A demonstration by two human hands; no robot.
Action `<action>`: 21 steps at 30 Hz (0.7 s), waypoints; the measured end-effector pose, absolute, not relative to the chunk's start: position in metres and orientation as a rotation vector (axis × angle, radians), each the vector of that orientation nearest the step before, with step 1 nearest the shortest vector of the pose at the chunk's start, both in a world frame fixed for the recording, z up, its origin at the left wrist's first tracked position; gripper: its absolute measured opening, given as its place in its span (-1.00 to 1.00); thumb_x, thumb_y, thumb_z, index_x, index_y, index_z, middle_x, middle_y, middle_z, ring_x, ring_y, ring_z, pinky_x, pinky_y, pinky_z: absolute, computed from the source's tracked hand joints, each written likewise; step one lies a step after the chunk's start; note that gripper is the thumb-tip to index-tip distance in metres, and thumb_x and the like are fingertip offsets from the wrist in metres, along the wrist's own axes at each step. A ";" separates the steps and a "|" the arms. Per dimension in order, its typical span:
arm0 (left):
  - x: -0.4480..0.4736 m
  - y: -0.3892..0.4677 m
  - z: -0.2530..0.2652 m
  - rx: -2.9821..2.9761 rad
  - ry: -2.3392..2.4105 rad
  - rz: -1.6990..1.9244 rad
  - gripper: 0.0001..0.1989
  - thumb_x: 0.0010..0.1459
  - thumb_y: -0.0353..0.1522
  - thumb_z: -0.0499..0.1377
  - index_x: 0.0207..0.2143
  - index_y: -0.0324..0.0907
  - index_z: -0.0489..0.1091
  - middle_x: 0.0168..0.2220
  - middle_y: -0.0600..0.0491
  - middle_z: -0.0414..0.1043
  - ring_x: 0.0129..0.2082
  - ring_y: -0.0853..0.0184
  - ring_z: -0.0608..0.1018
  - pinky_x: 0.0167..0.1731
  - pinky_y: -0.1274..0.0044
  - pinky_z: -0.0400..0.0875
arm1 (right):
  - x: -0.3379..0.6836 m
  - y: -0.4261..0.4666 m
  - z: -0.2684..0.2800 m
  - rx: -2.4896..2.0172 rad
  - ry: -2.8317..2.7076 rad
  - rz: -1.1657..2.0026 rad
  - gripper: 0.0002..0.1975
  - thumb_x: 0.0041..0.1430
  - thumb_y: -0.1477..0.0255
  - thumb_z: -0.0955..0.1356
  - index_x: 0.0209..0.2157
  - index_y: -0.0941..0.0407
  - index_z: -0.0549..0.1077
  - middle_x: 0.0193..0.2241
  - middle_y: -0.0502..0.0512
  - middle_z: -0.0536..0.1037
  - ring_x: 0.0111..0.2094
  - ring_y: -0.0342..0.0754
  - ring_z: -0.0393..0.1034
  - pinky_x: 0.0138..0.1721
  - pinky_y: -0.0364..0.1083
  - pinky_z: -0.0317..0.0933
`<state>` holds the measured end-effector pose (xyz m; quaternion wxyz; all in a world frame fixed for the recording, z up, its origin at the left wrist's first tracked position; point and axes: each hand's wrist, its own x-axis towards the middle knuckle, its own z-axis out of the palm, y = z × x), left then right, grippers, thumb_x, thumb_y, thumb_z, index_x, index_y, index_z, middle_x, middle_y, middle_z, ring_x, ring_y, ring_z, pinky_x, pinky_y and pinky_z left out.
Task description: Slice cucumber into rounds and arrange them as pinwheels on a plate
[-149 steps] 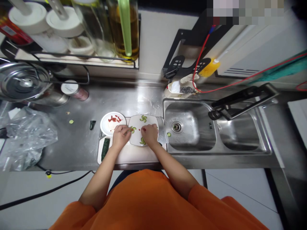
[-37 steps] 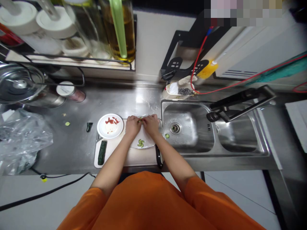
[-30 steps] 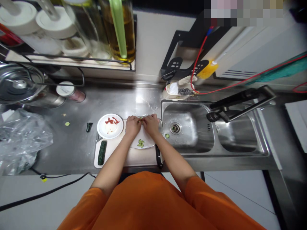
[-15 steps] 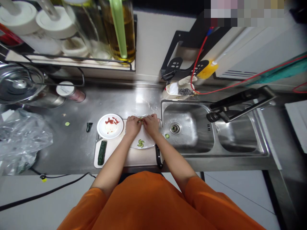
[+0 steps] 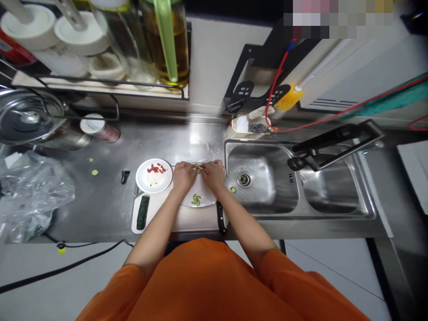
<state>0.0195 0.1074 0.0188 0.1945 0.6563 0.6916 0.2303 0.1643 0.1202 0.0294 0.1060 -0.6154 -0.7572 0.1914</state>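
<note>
Left hand (image 5: 183, 176) and right hand (image 5: 213, 176) mid-frame, side by side over the far part of a white squarish plate (image 5: 207, 195). Fingers bent and narrow, tips converging on the upper cucumber slices (image 5: 198, 168); cannot tell if either hand pinches a slice or just touches. Those slices sit at the plate's far edge, between the two sets of fingertips, partly covered. Lower cucumber slices (image 5: 196, 200) fan out in a curved cluster at the plate's near edge, between the forearms.

Squarish plate sits on a pale cutting board (image 5: 194, 220), center of frame. Round white plate (image 5: 141, 179) left of the left hand, over the board's upper left corner, red pieces (image 5: 156, 168) mostly on its upper half. Dark green cucumber length (image 5: 143, 212) lies on the board's left end. Black knife handle (image 5: 221, 218) at the board's right end, beside the right forearm; blade mostly hidden.

Cucumber end (image 5: 125, 176) and a pale round slice (image 5: 95, 172) on the steel counter (image 5: 93, 196), left of the board. Another round slice (image 5: 233, 190) by the left rim of the double sink (image 5: 267, 183), right side of frame. Clear plastic bag (image 5: 36, 191) at left edge; lidded jar (image 5: 100, 128) above it, to the right.
</note>
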 end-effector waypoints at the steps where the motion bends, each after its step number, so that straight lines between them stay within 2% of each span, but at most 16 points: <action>1: 0.016 0.104 0.022 1.829 1.954 0.674 -0.78 0.06 -0.33 0.17 -0.27 -0.18 0.54 -0.30 -0.06 0.44 -0.21 0.20 0.41 -0.08 0.39 0.28 | 0.165 0.117 0.032 -1.819 -2.197 0.565 -0.80 0.21 0.39 0.27 -0.19 0.04 0.51 -0.22 0.11 0.51 -0.05 0.10 0.08 -0.19 0.00 -0.05; 6: -0.024 0.073 0.034 1.718 2.123 0.738 -0.74 0.08 -0.29 0.13 -0.25 -0.19 0.53 -0.28 -0.06 0.46 -0.18 0.18 0.44 -0.05 0.39 0.28 | 0.169 0.086 0.043 -1.784 -2.164 0.594 -0.82 0.17 0.45 0.29 -0.24 0.04 0.53 -0.25 0.08 0.53 -0.06 0.10 0.11 -0.20 0.00 -0.05; 9: -0.056 0.058 0.036 1.566 2.351 0.644 -0.72 0.06 -0.32 0.10 -0.22 -0.21 0.52 -0.24 -0.10 0.48 -0.16 0.17 0.46 -0.01 0.37 0.27 | 0.170 0.062 0.045 -1.762 -2.184 0.628 -0.84 0.16 0.46 0.31 -0.27 0.03 0.53 -0.29 0.07 0.53 -0.07 0.10 0.12 -0.26 -0.03 -0.07; 13: -0.080 0.056 0.036 1.328 2.543 0.463 -0.67 0.04 -0.30 0.10 -0.18 -0.19 0.52 -0.22 -0.11 0.50 -0.16 0.15 0.47 -0.04 0.37 0.29 | 0.166 0.038 0.044 -1.728 -2.218 0.677 -0.85 0.17 0.45 0.30 -0.30 0.05 0.53 -0.32 0.08 0.53 -0.10 0.08 0.15 -0.31 -0.05 -0.09; 21: -0.074 0.078 0.029 1.135 2.591 0.329 -0.66 0.00 -0.21 0.14 -0.21 -0.14 0.54 -0.19 -0.10 0.52 -0.18 0.16 0.50 -0.16 0.43 0.34 | 0.159 0.022 0.044 -1.696 -2.293 0.647 -0.87 0.18 0.44 0.31 -0.33 0.03 0.53 -0.34 0.06 0.52 -0.09 0.07 0.15 -0.29 -0.05 -0.09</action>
